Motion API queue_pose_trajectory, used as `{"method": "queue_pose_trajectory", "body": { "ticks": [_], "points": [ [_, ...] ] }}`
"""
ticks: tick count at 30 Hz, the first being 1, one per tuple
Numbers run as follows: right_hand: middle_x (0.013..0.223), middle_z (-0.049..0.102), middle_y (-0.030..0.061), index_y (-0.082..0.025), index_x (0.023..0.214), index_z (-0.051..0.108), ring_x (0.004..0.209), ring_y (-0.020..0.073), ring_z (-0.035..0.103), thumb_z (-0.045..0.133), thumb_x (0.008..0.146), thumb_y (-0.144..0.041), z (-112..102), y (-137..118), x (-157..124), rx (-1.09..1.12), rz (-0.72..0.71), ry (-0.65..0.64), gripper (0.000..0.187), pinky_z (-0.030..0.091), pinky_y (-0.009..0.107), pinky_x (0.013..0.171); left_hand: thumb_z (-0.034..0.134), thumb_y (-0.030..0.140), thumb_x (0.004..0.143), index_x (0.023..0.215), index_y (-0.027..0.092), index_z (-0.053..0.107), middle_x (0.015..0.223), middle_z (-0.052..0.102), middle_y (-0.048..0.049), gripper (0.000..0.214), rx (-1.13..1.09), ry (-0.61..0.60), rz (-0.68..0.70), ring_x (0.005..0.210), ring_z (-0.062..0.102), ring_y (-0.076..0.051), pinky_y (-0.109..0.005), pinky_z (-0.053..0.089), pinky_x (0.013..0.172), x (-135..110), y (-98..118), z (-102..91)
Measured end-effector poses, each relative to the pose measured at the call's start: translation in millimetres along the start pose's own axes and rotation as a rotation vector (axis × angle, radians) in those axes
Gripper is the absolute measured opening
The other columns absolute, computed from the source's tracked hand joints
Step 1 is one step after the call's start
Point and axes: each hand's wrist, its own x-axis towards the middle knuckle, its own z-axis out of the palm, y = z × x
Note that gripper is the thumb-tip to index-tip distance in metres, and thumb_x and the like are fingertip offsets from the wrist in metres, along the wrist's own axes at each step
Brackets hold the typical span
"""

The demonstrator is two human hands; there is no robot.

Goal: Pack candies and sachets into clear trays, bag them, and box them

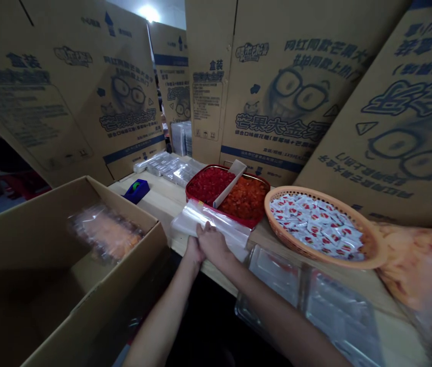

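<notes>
Both of my hands meet at a stack of clear plastic bags (216, 220) lying on the wooden table (162, 201) in front of a red tray. My right hand (213, 243) rests on the near edge of the stack with its fingers curled onto the plastic. My left hand (193, 250) is tucked just beside and partly under the right one, its fingers hidden. The red tray (256, 219) holds dark red pieces on the left and orange pieces on the right, split by a cardboard divider (228, 184).
An orange woven basket (369, 257) of small white and red sachets stands to the right. Clear plastic clamshell boxes (315, 300) lie at the table's near edge. An open cardboard box (86, 285) with a bagged orange item sits left. Large printed cartons wall the back. A blue tape dispenser (136, 190) is behind.
</notes>
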Motion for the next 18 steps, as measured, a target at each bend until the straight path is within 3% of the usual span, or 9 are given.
{"method": "queue_pose_trajectory", "body": {
  "ticks": [4, 7, 11, 14, 18],
  "points": [
    [0.101, 0.062, 0.0145, -0.016, 0.121, 0.046, 0.090, 0.0235, 0.061, 0.033, 0.086, -0.011, -10, 22, 8, 0.017, -0.001, 0.029, 0.037, 0.047, 0.032, 0.071, 0.040, 0.050, 0.082, 0.095, 0.012, 0.062, 0.080, 0.066, -0.0107, 0.047, 0.015, 0.034, -0.034, 0.086, 0.061, -0.023, -0.035, 0.048, 0.076, 4, 8, 1.8],
    [0.100, 0.063, 0.0140, -0.017, 0.123, 0.044, 0.087, 0.0231, 0.063, 0.035, 0.085, -0.011, -13, 30, 12, 0.013, -0.008, 0.028, 0.039, 0.048, 0.033, 0.072, 0.043, 0.048, 0.083, 0.094, 0.012, 0.060, 0.079, 0.063, -0.0065, 0.042, 0.059, 0.122, -0.030, 0.074, 0.060, -0.017, -0.032, 0.049, 0.068, 8, 11, 2.6],
    [0.099, 0.063, 0.0182, -0.012, 0.126, 0.043, 0.088, 0.0253, 0.063, 0.035, 0.084, -0.009, -5, 26, 10, -0.018, 0.014, 0.012, 0.043, 0.049, 0.034, 0.071, 0.050, 0.036, 0.085, 0.097, 0.012, 0.057, 0.087, 0.060, -0.0042, 0.028, 0.110, 0.282, -0.003, 0.070, 0.057, -0.012, -0.029, 0.050, 0.063, 9, 14, 0.7],
    [0.105, 0.060, 0.0254, -0.007, 0.130, 0.039, 0.089, 0.0276, 0.063, 0.032, 0.085, -0.008, 8, 13, 5, -0.039, 0.057, 0.006, 0.046, 0.050, 0.036, 0.069, 0.049, 0.023, 0.085, 0.102, 0.012, 0.054, 0.091, 0.060, -0.0053, 0.021, 0.090, 0.344, 0.071, 0.074, 0.059, -0.012, -0.029, 0.051, 0.065, -3, 12, -0.9],
    [0.110, 0.055, 0.0325, -0.005, 0.132, 0.036, 0.093, 0.0315, 0.062, 0.035, 0.085, -0.008, 22, -4, -1, -0.052, 0.099, -0.009, 0.048, 0.050, 0.041, 0.069, 0.045, 0.004, 0.080, 0.120, 0.019, 0.040, 0.100, 0.060, -0.0065, 0.043, 0.060, 0.408, 0.215, 0.089, 0.061, -0.013, -0.025, 0.049, 0.077, -41, -6, -5.3]
  ]
}}
